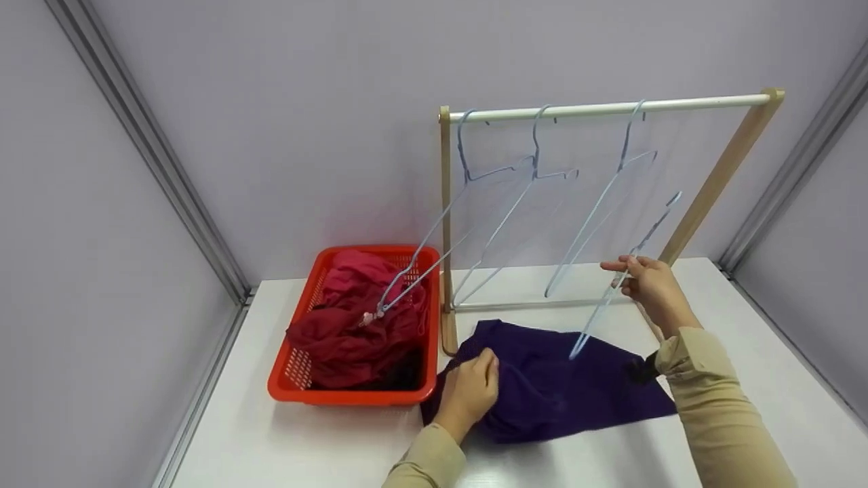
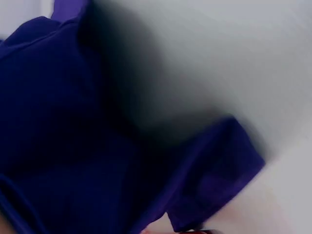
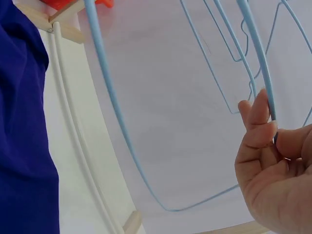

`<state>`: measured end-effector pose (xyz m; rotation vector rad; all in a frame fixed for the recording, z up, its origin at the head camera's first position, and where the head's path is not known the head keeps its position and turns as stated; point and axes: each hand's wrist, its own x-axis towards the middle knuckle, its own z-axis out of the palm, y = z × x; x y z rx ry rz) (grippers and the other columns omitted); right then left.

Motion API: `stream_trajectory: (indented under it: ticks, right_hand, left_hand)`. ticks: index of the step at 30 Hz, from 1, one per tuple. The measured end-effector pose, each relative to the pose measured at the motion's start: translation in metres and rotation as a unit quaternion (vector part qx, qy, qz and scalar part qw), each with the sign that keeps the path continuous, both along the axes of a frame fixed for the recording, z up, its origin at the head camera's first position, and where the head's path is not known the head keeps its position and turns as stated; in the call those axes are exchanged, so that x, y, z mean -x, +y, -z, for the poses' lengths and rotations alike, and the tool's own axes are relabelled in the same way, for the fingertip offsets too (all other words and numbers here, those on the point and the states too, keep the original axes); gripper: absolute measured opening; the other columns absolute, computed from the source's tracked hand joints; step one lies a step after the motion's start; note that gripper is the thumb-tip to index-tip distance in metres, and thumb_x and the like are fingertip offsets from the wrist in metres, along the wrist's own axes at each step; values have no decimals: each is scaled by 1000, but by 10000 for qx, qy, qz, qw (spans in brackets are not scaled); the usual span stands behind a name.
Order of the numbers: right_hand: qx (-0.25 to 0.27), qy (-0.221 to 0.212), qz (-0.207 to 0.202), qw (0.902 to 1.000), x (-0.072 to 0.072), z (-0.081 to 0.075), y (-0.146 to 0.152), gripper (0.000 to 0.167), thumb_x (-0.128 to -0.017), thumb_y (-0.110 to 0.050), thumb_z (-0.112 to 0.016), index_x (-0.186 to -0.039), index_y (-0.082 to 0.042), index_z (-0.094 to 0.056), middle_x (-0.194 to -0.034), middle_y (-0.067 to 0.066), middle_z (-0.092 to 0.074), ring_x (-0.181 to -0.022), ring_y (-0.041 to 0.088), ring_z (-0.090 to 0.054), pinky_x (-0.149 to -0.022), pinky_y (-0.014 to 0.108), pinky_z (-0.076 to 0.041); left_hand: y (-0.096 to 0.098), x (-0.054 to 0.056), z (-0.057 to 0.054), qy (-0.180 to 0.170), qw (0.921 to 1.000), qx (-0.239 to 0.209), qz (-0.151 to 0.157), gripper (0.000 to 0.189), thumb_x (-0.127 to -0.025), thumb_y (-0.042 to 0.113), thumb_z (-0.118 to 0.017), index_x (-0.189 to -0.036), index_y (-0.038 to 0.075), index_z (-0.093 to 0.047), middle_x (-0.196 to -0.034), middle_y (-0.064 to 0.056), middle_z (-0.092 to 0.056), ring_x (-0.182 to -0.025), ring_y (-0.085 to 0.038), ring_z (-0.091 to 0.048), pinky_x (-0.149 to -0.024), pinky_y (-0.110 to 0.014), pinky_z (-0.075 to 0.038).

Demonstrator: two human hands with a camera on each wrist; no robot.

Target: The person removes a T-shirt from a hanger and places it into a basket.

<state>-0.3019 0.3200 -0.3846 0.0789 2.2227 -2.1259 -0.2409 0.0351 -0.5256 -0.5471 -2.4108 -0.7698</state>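
My left hand [image 1: 469,388] grips the edge of a dark purple garment [image 1: 583,390], spread on the table below the rack. Close up, the same dark cloth [image 2: 58,107] fills much of the left wrist view; that hand is almost wholly out of it. My right hand [image 1: 652,288] pinches a light blue wire hanger [image 3: 264,66] near its neck, between thumb and fingers. The hanger's hook is off the rod, and its lower end hangs over the purple cloth. In the right wrist view the right hand [image 3: 278,180] shows the pinch from close by.
A wood-sided rack [image 1: 719,176] with a white rod [image 1: 590,108] carries three more blue hangers. The leftmost hanger's tip reaches over a red plastic basket [image 1: 352,394] holding red and dark clothes [image 1: 363,339]. Pale walls enclose the white table.
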Motion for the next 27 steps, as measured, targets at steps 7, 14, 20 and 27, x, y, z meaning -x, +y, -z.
stream_trajectory:
  ticks: [7, 14, 20, 27]
  right_hand:
    - [-731, -13, 234, 9970, 0, -7, 2, 54, -105, -23, -24, -145, 12, -18, -70, -20, -56, -65, -5, -51, -62, 12, -43]
    - [219, -89, 491, 9985, -4, -18, 4, 12, -100, -8, -25, -105, -6, -36, -64, -10, -42, -54, 1, -46, -57, 15, -41]
    - [649, -138, 457, 9967, -3, -24, 4, 16, -99, -4, -27, -112, -2, -35, -71, -12, -51, -52, 1, -46, -56, 15, -41]
    - [791, -118, 752, 9940, -2, -25, 7, 26, -104, -17, -28, -128, -9, -30, -77, -18, -66, -54, 1, -55, -55, 13, -46]
  left_hand:
    - [4, -7, 13, -1974, 9714, 1251, 411, 27, -87, 25, -58, -107, 8, -55, -99, -7, -59, -89, -25, -61, -78, -35, -50]
    - [0, -8, 23, -3067, 9454, 1049, 348, 62, -73, 29, -80, -125, 10, -51, -141, -23, -38, -128, -45, -40, -98, -66, -35]
    - [-4, -10, 21, -3716, 9242, 875, 110, 96, -69, 25, -84, -146, 5, -29, -145, -32, -33, -121, -51, -46, -94, -64, -40]
    - [-2, -13, 25, -3462, 9279, 1378, -132, 95, -66, 20, -81, -143, -1, -32, -120, -23, -60, -96, -38, -64, -82, -46, -51]
